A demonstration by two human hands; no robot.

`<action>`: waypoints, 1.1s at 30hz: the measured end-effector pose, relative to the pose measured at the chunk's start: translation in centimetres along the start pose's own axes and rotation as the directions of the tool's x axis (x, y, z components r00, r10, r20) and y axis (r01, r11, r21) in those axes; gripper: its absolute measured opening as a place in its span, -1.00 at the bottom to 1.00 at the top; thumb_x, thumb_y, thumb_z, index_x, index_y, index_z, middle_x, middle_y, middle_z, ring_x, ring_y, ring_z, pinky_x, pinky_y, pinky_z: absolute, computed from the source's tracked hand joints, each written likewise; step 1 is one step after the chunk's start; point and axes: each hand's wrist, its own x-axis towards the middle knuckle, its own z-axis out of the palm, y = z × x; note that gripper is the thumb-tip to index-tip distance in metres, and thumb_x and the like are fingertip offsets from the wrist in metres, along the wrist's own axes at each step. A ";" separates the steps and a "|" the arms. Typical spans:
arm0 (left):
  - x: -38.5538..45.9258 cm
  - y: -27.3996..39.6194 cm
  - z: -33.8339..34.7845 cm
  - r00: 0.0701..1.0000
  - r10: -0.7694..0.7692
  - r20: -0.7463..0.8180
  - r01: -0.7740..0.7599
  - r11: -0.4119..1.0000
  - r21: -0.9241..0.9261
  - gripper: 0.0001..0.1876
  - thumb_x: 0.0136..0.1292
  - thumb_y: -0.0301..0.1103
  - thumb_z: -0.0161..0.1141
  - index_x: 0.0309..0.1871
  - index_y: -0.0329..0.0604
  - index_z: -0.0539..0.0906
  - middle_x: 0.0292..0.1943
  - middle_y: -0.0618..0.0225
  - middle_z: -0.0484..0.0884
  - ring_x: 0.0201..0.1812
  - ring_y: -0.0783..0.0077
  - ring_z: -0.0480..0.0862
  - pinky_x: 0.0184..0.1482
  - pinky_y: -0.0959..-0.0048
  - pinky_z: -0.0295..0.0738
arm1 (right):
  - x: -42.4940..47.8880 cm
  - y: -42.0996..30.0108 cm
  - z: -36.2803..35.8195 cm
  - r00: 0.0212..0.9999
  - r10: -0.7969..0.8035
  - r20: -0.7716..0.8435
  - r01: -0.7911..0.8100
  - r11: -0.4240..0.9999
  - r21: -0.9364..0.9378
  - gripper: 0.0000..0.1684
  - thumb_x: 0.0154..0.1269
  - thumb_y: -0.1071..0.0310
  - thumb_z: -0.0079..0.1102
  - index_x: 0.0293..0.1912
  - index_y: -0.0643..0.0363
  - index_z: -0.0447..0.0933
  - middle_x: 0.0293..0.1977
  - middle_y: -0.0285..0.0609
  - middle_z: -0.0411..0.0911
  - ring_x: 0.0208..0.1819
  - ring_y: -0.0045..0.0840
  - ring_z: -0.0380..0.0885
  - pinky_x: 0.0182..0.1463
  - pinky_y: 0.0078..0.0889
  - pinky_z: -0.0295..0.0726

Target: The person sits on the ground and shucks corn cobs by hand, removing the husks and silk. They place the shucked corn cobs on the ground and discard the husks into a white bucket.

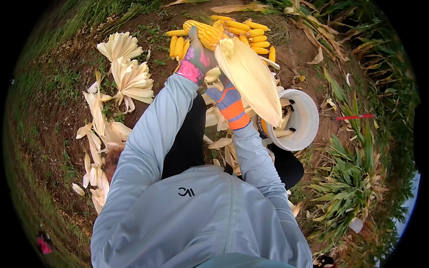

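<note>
My left hand, in a flowered glove, grips a bare yellow corn cob with its thumb along the side. Just right of the cob, a large pale corn husk spreads toward the bucket, its stub end near the cob's lower end. My right hand, in a purple and orange glove, is under the husk and holds it; most of its fingers are hidden behind it. Beyond both hands lies a pile of husked yellow cobs. Loose husks cover the ground between my legs.
At my right knee a white plastic bucket lies tipped, with husk pieces and dark bits inside. Bundled husks lie on the soil at left. Cut green corn plants and a thin red object are at right.
</note>
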 end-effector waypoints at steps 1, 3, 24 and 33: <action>0.0 -0.5 0.1 0.999 0.025 -0.024 -0.024 1.000 0.014 -0.32 0.09 0.19 0.09 0.06 -0.23 0.35 -0.08 0.18 0.50 -0.05 0.14 0.49 0.05 0.14 0.41 | 1.6 0.6 0.8 0.994 0.050 -0.100 -0.021 0.960 0.278 -0.18 0.08 0.06 0.26 0.22 0.21 0.15 0.17 -0.03 0.24 0.17 -0.23 0.26 0.21 -0.22 0.26; 0.2 -1.6 0.7 0.996 0.064 -0.069 -0.061 0.997 0.043 -0.32 0.07 0.20 0.10 0.06 -0.22 0.36 -0.05 0.20 0.49 -0.02 0.17 0.48 0.05 0.13 0.41 | 3.8 0.7 0.8 0.960 0.178 -0.215 0.027 0.707 0.706 -0.21 0.09 0.07 0.25 0.22 0.19 0.16 0.17 -0.05 0.23 0.18 -0.24 0.24 0.25 -0.17 0.21; -0.3 -1.5 0.4 0.988 -0.005 -0.154 0.018 0.996 0.085 -0.51 0.30 -0.16 -0.06 0.21 -0.21 0.21 0.20 0.04 0.27 0.21 0.02 0.30 0.21 -0.12 0.17 | 7.6 -2.2 -6.0 0.898 0.244 -0.367 0.227 0.458 0.859 -0.33 0.18 0.13 0.19 0.17 0.25 0.18 0.14 -0.04 0.25 0.18 -0.28 0.25 0.27 -0.15 0.23; 0.6 -0.4 -0.5 0.985 -0.073 -0.157 0.086 0.993 0.079 -0.41 0.23 0.02 0.00 0.16 -0.25 0.25 0.16 0.03 0.33 0.14 0.03 0.39 0.15 -0.07 0.28 | 7.9 -4.8 -9.4 0.970 -0.023 -0.243 0.230 0.419 0.879 -0.57 0.29 -0.05 -0.05 -0.25 0.17 0.37 -0.46 -0.15 0.41 -0.29 -0.29 0.46 0.18 -0.16 0.30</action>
